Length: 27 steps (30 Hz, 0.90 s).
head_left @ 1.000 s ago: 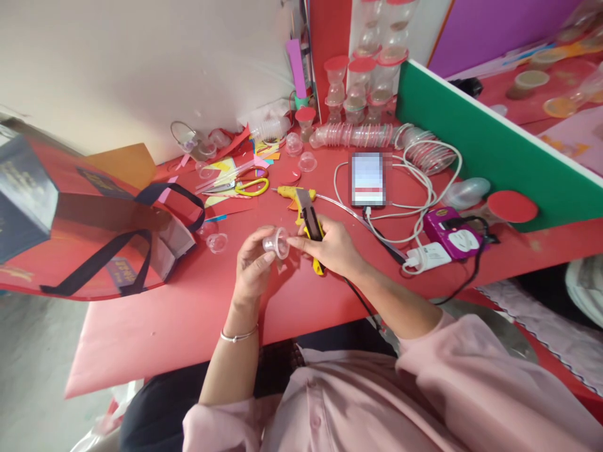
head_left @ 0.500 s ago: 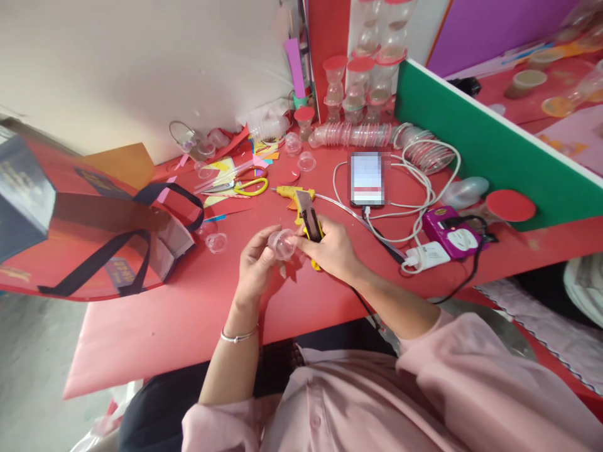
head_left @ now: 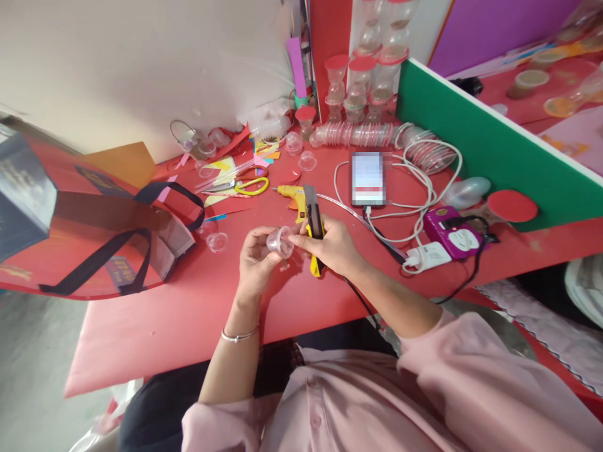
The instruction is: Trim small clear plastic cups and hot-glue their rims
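Between the fingers and thumb of my left hand [head_left: 257,260] is a small clear plastic cup [head_left: 281,242], its rim turned toward my right hand. My right hand [head_left: 335,248] is closed round a yellow and black box cutter [head_left: 315,220], held nearly upright. The right thumb and fingertips come close to the cup's rim; whether they touch it I cannot tell. Just beyond lies a yellow glue gun [head_left: 292,193] on the red table [head_left: 188,333], partly behind the cutter. Yellow-handled scissors [head_left: 252,186] lie further left.
A red paper bag [head_left: 94,232] stands at the left. Stacked clear cups [head_left: 353,134] lie along the back, near red-lidded cup towers [head_left: 360,81]. A phone [head_left: 368,179], white cables and a purple adapter [head_left: 450,232] are at right, before a green divider [head_left: 471,144].
The cup has turned slightly in my left fingers, and its rim now faces more to the right. The box cutter has tipped more upright in my right hand.
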### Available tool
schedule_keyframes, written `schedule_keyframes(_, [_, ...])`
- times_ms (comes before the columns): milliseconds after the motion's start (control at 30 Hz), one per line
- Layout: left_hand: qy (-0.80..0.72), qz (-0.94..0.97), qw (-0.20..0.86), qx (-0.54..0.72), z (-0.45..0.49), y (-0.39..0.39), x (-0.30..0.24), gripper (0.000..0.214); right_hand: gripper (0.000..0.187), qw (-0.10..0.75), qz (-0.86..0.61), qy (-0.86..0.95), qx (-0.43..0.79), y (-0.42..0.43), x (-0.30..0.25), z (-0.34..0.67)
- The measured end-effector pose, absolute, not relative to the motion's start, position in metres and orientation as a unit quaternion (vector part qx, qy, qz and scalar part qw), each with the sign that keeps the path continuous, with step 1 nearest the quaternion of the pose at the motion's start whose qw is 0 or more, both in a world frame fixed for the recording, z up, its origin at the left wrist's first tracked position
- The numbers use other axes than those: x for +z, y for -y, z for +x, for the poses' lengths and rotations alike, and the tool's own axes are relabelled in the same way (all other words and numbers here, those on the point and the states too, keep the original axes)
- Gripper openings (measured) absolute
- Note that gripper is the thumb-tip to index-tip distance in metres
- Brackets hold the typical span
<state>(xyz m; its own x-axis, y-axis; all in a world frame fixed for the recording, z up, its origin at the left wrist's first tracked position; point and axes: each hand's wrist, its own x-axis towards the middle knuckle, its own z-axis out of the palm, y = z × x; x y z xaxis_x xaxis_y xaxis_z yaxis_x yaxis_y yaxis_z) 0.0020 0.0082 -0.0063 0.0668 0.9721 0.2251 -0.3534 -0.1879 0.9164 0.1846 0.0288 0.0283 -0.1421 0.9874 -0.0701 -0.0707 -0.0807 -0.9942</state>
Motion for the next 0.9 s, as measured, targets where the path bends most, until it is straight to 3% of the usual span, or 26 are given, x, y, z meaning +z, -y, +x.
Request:
schedule_keyframes(167, [-0.315,0.477,0.550,0.609,0.0027,-0.0076,-0.0062,0.046,0.015,0.460,-0.480,0.512,0.545,-0.0303,0.0253,0.1860])
schedule_keyframes(567, [-0.342,0.473,0.554,0.593,-0.0006,-0.0055,-0.0081,0.053,0.014,0.457,-0.463,0.500,0.572,-0.0279,0.0265,0.1851])
schedule_keyframes(900, [-0.312,0.481,0.558,0.600,-0.0022,-0.0081,-0.0102,0.052,0.036,0.465,-0.460,0.480,0.585,-0.0278,0.0251,0.1838])
